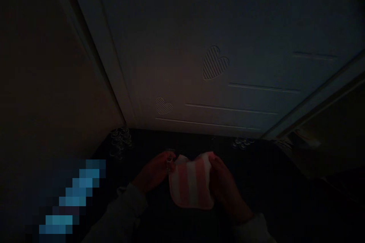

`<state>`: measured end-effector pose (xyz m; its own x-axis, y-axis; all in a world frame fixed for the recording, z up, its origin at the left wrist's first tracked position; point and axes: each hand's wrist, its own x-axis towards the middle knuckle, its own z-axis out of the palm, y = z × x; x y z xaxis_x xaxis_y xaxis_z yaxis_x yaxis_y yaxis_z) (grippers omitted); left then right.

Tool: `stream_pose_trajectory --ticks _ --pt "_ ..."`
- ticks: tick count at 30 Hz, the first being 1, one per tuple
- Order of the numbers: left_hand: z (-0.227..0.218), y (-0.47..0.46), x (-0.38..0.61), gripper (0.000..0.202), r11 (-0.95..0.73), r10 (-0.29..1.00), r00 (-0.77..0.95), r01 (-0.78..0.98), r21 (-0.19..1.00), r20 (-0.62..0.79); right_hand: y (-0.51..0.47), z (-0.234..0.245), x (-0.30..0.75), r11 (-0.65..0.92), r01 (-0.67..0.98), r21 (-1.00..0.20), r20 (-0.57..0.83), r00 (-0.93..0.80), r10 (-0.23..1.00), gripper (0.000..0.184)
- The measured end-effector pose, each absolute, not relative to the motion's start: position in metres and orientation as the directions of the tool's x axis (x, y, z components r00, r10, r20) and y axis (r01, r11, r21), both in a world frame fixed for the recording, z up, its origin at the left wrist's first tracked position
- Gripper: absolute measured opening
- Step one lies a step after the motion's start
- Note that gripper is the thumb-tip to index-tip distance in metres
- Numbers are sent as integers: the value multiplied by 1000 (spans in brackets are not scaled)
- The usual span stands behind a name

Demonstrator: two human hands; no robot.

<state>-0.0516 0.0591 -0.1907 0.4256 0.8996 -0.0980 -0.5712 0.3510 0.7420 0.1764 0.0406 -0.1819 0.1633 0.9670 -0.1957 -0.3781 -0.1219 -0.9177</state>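
Observation:
The scene is very dark. My left hand [154, 176] is closed around a small clear glass [170, 161], its fingers wrapped on it. My right hand [225, 188] grips the right edge of a pink and white striped cloth [191, 184]. The cloth hangs between the two hands and touches the glass on its left side. Both hands sit low in the middle of the view, over a dark surface [270, 182].
A group of clear glasses [119, 142] stands at the back left of the dark surface, and another small group [242, 143] at the back right. Behind them rises a pale door panel [228, 45] with heart shapes [214, 62]. A blurred blue patch lies at lower left.

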Motion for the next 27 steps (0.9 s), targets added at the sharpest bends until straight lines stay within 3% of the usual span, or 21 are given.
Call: stream_pose_trajectory --ticks 4,8,11,14,19,27 --pt "-194 62 -57 22 323 922 372 -579 749 -111 42 -193 181 -55 -174 -983 -110 325 939 36" --pt "-195 63 -56 22 313 929 351 -568 761 -120 38 -188 178 77 146 -986 128 381 916 51" --pt "-195 62 -56 23 311 926 360 -563 766 -111 29 -178 170 214 353 -911 307 235 922 45" --pt "-195 60 -55 22 320 918 382 -552 770 -108 18 -169 159 342 471 -813 387 -1 922 40" --pt "-196 55 -51 20 341 904 413 -539 771 -111 9 -162 151 482 616 -624 356 -325 876 38" --pt "-189 58 -56 23 300 923 376 -574 762 -81 11 -161 152 382 630 -677 289 -250 924 9"
